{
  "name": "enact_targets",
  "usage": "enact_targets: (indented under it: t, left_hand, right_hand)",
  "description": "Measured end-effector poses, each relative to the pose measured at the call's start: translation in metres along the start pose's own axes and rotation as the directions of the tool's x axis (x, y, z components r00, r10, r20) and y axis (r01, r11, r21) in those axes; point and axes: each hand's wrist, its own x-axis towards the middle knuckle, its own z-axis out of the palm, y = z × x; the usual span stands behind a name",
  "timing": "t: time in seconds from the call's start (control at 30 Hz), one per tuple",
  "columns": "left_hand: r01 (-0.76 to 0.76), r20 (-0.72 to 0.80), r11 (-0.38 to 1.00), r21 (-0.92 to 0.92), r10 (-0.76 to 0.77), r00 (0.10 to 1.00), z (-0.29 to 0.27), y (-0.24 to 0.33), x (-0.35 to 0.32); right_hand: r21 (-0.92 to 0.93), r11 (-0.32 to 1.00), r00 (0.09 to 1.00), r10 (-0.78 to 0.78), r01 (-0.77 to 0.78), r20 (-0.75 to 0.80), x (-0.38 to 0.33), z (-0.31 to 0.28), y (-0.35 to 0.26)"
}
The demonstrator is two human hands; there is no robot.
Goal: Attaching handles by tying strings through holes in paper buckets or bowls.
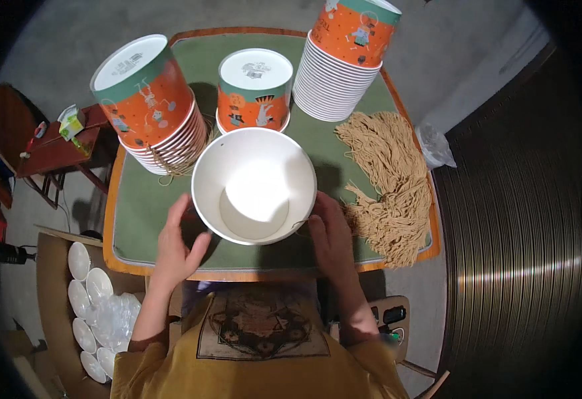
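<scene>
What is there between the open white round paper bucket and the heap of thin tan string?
The head view shows the person's right hand between the bucket and the heap; beyond the hand, green cloth is visible.

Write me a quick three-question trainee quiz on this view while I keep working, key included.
1. True or false: the white bucket between the left hand and right hand has its mouth facing down.
2. Which lies on the table's right side: A, tan strings; B, cardboard box; C, brown bench?
3. How many orange-patterned buckets show?
Key: 1, false, mouth up; 2, A; 3, three.
</scene>
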Motion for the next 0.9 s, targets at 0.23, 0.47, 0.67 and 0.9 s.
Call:
enact_targets:
  t: [0.23, 0.47, 0.67, 0.9]
  left_hand:
    - [-0.453, 0.588, 0.722, 0.522, 0.08, 0.805, -0.016, 0.006, -0.04]
    - [-0.473, 0.479, 0.705, 0.528, 0.212, 0.852, -0.011, -0.015, -0.05]
    - [-0.479, 0.456, 0.702, 0.527, 0.242, 0.856, -0.012, -0.015, -0.049]
    - [0.067, -0.041, 0.991, -0.113, -0.072, 0.997, -0.021, 0.0, -0.02]
  right_hand:
    - [-0.462, 0.724, 0.85, -0.347, 0.511, 0.397, -0.057, -0.011, 0.009]
    - [-0.554, 0.596, 0.81, -0.358, 0.582, 0.465, -0.07, -0.003, 0.035]
    - [-0.531, 0.629, 0.821, -0.39, 0.568, 0.416, -0.071, -0.001, 0.046]
    - [-0.396, 0.802, 0.89, -0.361, 0.448, 0.277, -0.053, -0.019, 0.01]
